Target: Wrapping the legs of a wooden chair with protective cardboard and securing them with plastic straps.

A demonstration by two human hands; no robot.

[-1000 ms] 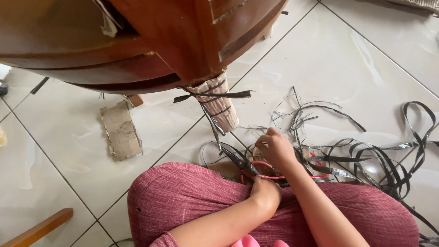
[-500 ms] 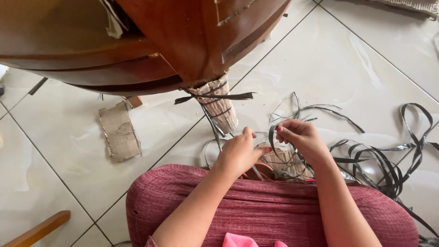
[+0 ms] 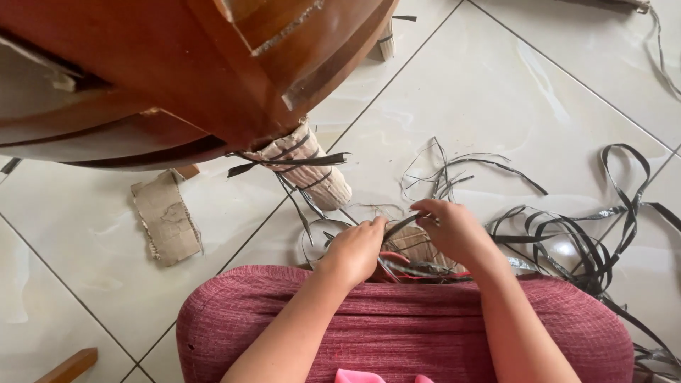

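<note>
Centre of frame, just above the red cushion (image 3: 404, 326): both hands meet over a small wrapped bundle (image 3: 418, 245).

- Left hand (image 3: 355, 248): grip curled closed, fingers pinching one end of a dark strap (image 3: 401, 225) that runs across to the other hand.
- Right hand (image 3: 454, 230): grip pressed together on the strap's other end, thumb and fingers at frame centre.
- Loose straps (image 3: 567, 234) lie tangled on the tile floor (image 3: 496, 92), centre right.
- Upper left: wooden furniture (image 3: 142, 71), its leg (image 3: 308, 170) wrapped in cardboard and tied with straps. Cardboard scrap (image 3: 167, 216) at left.

Step, as judged: working a strap at the bundle, tying or loosening; I cannot tell which. Next move calls for keeping a firm pinch at both ends and tension between the hands.
</note>
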